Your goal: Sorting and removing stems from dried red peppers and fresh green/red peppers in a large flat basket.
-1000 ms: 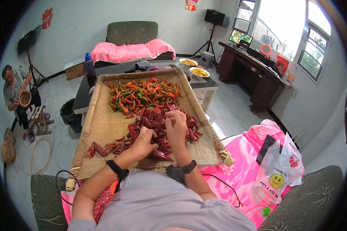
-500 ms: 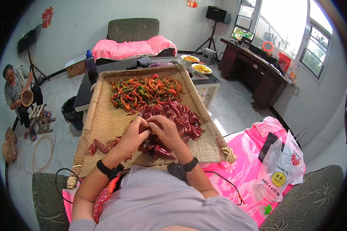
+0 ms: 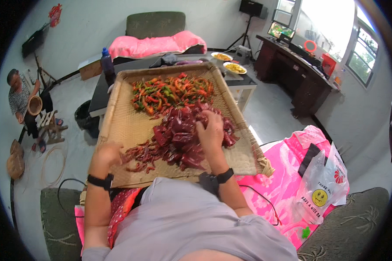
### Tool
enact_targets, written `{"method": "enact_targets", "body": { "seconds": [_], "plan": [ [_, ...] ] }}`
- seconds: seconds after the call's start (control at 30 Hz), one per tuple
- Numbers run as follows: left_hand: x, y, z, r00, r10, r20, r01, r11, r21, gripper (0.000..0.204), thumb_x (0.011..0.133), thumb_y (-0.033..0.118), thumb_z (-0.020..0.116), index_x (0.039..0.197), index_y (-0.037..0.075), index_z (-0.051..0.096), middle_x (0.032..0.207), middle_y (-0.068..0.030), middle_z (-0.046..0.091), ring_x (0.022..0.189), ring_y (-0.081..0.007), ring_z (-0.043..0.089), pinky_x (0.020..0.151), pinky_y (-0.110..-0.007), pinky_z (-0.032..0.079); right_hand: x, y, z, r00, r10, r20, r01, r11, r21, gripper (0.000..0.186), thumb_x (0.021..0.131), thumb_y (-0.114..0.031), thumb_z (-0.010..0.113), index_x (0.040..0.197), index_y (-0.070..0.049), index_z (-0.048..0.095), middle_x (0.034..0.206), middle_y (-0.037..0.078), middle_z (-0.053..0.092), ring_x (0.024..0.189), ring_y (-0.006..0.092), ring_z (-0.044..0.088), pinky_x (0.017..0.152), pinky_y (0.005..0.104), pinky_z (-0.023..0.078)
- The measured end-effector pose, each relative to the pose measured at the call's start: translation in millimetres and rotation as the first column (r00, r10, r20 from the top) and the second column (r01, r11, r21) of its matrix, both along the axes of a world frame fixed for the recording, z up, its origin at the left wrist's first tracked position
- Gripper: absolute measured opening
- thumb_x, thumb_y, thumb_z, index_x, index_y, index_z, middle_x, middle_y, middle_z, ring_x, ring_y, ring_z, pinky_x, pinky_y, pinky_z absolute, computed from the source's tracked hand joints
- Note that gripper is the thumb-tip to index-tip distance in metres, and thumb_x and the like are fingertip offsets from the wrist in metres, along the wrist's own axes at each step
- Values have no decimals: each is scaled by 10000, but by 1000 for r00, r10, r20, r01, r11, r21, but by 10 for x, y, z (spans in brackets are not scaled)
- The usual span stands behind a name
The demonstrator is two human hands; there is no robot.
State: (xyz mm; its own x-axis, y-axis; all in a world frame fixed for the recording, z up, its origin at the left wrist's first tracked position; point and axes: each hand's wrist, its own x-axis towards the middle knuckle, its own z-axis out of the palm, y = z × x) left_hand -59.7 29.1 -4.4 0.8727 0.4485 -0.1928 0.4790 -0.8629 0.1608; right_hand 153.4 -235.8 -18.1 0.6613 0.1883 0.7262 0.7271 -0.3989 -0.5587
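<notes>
A woven tray [image 3: 111, 113] holds orange, red and green chillies [image 3: 170, 93] at the back and a heap of glossy dark red peppers [image 3: 180, 141] nearer me. Smaller shrivelled red pieces [image 3: 141, 161] lie toward the front left. My right hand [image 3: 211, 130] is on the dark red heap, thumb apart from its curved fingers. My left hand [image 3: 109, 154] is at the tray's left side beside the shrivelled pieces, blurred by motion, so its grip cannot be made out.
A person [image 3: 19, 98] sits at left holding a small basket [image 3: 35, 105]. Beyond the tray stands a table [image 3: 244, 87] with bottles and plates [image 3: 234, 68]. A black bin [image 3: 85, 122] is at left. At right, pink fabric [image 3: 283, 169] carries a plastic bag [image 3: 320, 182].
My hands, together over the dark red peppers half a second ago, have separated. The left has moved down-left toward the tray's edge; the right has reached up and right onto the heap.
</notes>
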Motion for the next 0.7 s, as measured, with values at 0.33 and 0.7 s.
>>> {"method": "enact_targets", "body": {
  "seconds": [0.33,0.7],
  "plan": [
    [-25,277,-122,994,76,83,-69,994,-81,804,523,91,826,1266,147,524,1094,-196,587,882,-316,642,693,-398,523,64,-62,87,985,36,166,-52,994,95,265,785,8,614,1048,-14,595,1059,144,587,1052,307,529,931,386,415],
    [41,250,-304,998,-52,-41,52,999,-18,770,572,-4,780,1276,160,514,1105,-175,611,986,-336,609,775,-398,505,-91,23,113,975,206,-80,-194,972,136,213,871,-26,579,1084,-30,592,1092,104,551,844,178,622,682,276,507]
  ]
}}
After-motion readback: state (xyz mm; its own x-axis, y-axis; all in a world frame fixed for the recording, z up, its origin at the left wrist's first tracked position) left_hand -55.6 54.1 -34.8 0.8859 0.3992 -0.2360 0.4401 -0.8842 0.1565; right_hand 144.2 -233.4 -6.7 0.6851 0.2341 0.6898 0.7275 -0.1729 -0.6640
